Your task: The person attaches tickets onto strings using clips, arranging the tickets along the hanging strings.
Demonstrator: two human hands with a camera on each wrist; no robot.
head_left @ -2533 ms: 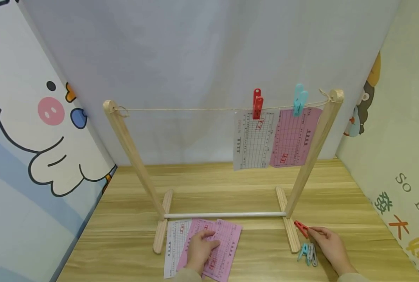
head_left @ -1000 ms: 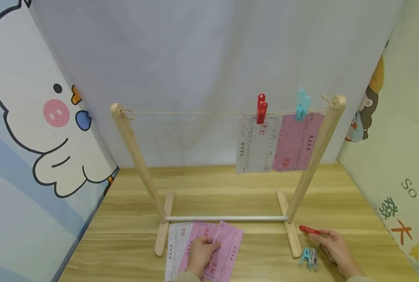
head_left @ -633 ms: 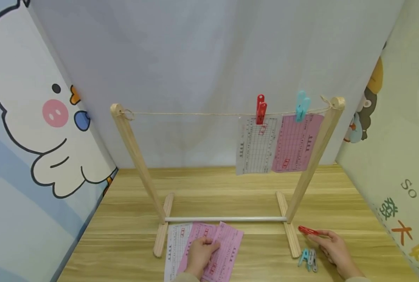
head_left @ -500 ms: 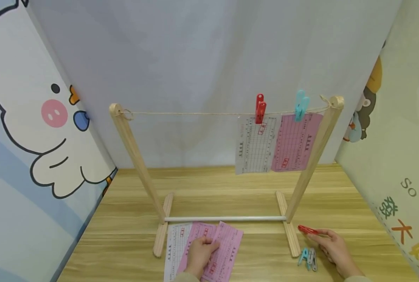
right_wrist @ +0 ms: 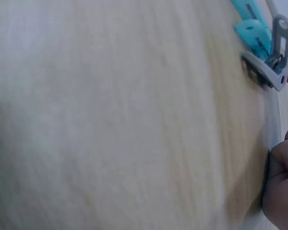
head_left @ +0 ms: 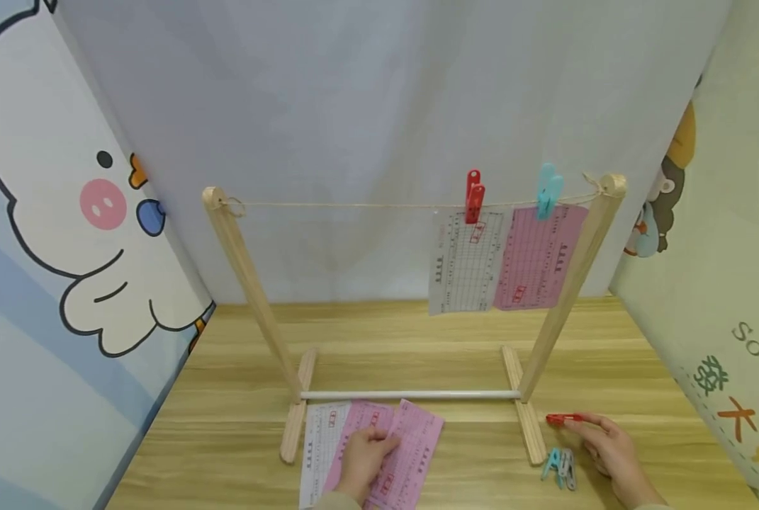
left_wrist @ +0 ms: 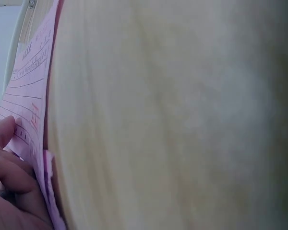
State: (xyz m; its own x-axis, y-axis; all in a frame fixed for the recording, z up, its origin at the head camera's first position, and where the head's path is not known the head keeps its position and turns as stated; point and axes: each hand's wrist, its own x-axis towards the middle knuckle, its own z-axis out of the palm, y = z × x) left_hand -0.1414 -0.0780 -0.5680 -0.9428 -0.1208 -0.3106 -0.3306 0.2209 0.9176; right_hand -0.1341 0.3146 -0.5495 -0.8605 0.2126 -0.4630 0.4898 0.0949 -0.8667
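Note:
In the head view my left hand [head_left: 361,460] pinches the left edge of a pink printed slip [head_left: 411,443] lying on the table. A second pink slip [head_left: 353,428] and a white slip [head_left: 318,446] fan out beneath and to its left. The left wrist view shows my fingers [left_wrist: 19,177] against the pink slip [left_wrist: 31,81]. At the right my right hand [head_left: 611,450] holds a red clothespin [head_left: 560,419] between thumb and fingers, beside the rack's right foot. Just below it lie a teal clothespin [head_left: 553,464] and a grey clothespin [right_wrist: 278,52].
A wooden rack with a left post [head_left: 251,297] and right post [head_left: 560,319] carries a string [head_left: 328,205]. From it hang a white slip [head_left: 465,273] under a red clothespin [head_left: 474,197] and a pink slip [head_left: 535,265] under a teal clothespin [head_left: 548,191]. A white bar [head_left: 411,395] joins the feet.
My left fingers, spread over the pink slips earlier, have drawn together on the right one's edge. The red clothespin in my right hand has turned from slanting to nearly level.

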